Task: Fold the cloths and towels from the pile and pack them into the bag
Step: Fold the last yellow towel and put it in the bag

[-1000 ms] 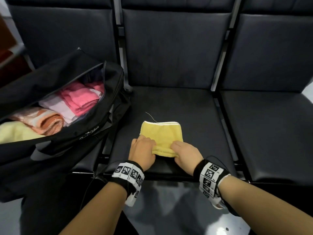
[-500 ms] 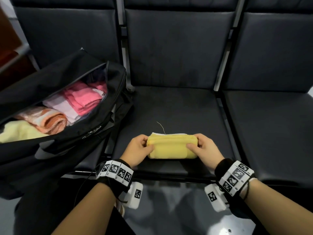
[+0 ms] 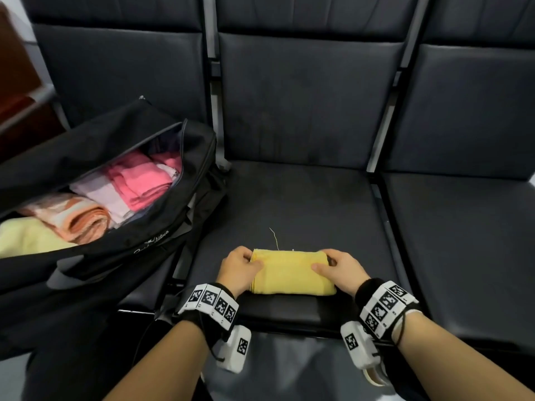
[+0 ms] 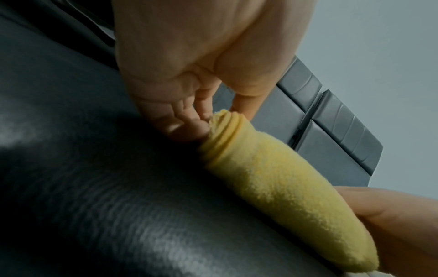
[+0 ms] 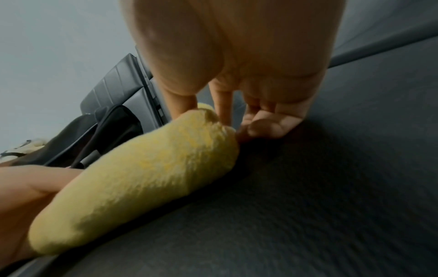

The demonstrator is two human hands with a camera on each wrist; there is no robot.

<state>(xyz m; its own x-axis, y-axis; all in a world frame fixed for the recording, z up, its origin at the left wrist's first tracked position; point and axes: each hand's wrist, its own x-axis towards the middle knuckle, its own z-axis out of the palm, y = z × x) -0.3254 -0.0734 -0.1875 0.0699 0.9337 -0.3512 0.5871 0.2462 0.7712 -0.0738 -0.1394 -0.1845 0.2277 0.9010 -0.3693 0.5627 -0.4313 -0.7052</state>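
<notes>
Yellow cloth (image 3: pixel 291 274) lay folded near the front edge of the middle seat (image 3: pixel 304 204), my left hand (image 3: pixel 237 269) and right hand (image 3: pixel 338 270) pinching its ends. Bag (image 3: pixel 162 227) already held several folded towels; I saw no remaining pile.

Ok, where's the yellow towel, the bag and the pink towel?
Yellow towel (image 3: pixel 292 274): head view, middle of its top.
Bag (image 3: pixel 162 227): head view, front wall below the opening.
Pink towel (image 3: pixel 144 183): head view, middle of the folded stack.
</notes>
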